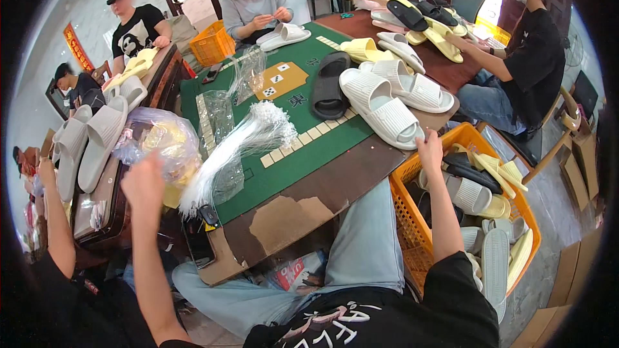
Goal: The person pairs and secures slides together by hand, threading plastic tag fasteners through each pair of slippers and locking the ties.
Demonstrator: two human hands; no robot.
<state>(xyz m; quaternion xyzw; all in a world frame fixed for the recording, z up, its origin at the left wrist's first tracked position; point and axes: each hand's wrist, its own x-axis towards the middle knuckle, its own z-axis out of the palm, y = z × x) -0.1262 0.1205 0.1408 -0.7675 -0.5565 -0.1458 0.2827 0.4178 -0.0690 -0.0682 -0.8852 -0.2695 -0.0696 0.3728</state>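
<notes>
My right hand (pixel 429 149) is closed at the near end of a white slipper (pixel 380 108), which lies at the table's right edge. My left hand (pixel 143 180) is raised with fingers curled, in front of a clear plastic bag (pixel 161 135) with pale yellow contents; whatever the fingers hold is hidden. A bundle of thin white plastic strings (pixel 238 148) lies between my hands. Beyond the white slipper are a black slipper (pixel 330 87) and another white slipper (pixel 412 87).
An orange crate (pixel 412 232) of mixed slippers stands at my right. The green-topped table (pixel 296 174) carries a row of tiles and clear film. A co-worker's hand (pixel 48 171) is at grey slippers (pixel 103 135) on the left. Other people sit around the tables.
</notes>
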